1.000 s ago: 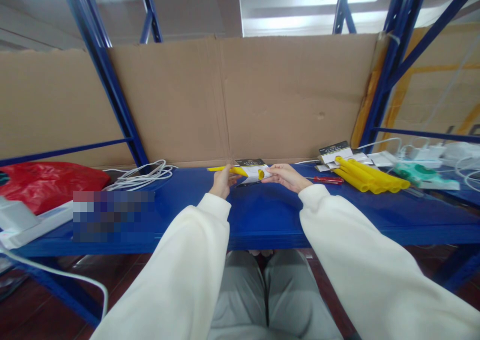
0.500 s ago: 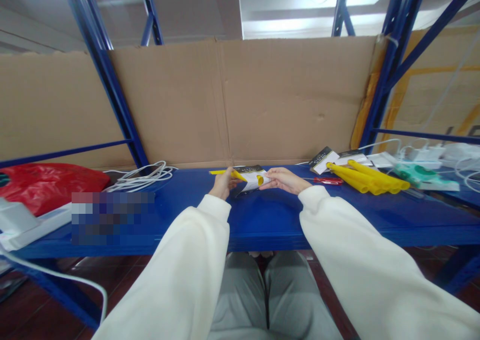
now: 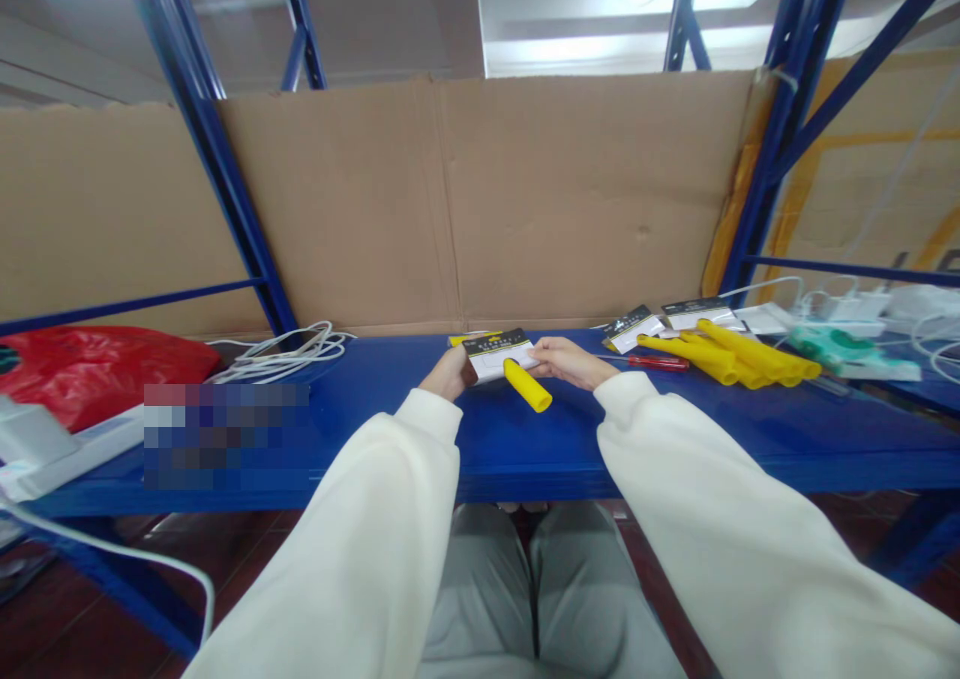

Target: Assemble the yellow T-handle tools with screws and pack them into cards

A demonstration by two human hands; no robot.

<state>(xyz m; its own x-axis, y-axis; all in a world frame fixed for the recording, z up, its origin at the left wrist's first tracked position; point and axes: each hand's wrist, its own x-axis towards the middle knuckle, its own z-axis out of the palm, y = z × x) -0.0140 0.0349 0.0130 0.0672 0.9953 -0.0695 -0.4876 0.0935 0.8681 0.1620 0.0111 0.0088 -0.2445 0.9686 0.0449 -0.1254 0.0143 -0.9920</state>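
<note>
A black-and-white printed card [image 3: 486, 357] is held up in front of me between both hands. My left hand [image 3: 448, 372] is closed on its left edge, the fingers mostly hidden behind it. At the right edge, my right hand [image 3: 568, 361] pinches the card. A yellow tube [image 3: 529, 387] sticks out from the front of the card, tilted down to the right with its round open end towards me. Behind the card's top edge shows another yellow piece [image 3: 466, 339]; whether it is touched by my left hand cannot be made out.
On the right lie several yellow tubes [image 3: 750, 353], printed cards [image 3: 634, 329] and a red-handled screwdriver [image 3: 658, 363]. A green-and-white item [image 3: 847, 349] is beyond them. White cable [image 3: 289, 352] and a red bag [image 3: 112, 364] lie left. Cardboard [image 3: 450, 199] stands behind the blue bench [image 3: 525, 459].
The card has turned to face me more, and its tube now points down to the right. The yellow piece by my left hand has gone mostly behind the card. A card at right lies flatter.
</note>
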